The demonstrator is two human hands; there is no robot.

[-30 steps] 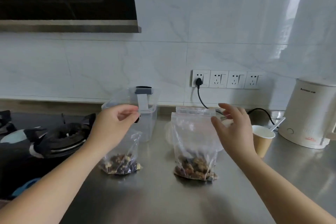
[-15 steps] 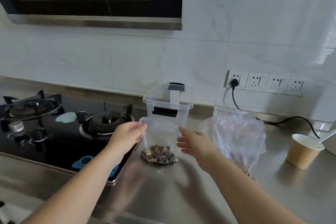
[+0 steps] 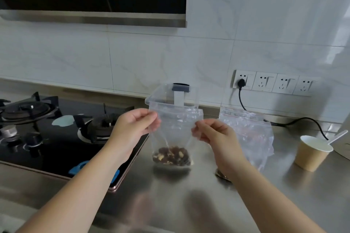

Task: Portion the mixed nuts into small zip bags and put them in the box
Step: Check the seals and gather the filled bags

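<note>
A small zip bag (image 3: 175, 134) with nuts (image 3: 171, 155) at its bottom was held upright over the counter (image 3: 180, 200), pinched at its top corners by the left hand (image 3: 132, 128) and right hand (image 3: 212, 134). Behind it stood the clear box (image 3: 171, 98); whether they touched was unclear. The big bag (image 3: 248, 132) stood right.

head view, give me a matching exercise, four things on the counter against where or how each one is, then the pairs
Things:
1. small zip bag
2. clear box
3. paper cup
4. large bag

States:
A. against the wall, behind the small bag
B. far right, with a spoon in it
C. pinched at both top corners by the left hand and right hand
D. standing untouched, right of the right hand

Pairs: 1-C, 2-A, 3-B, 4-D
</note>
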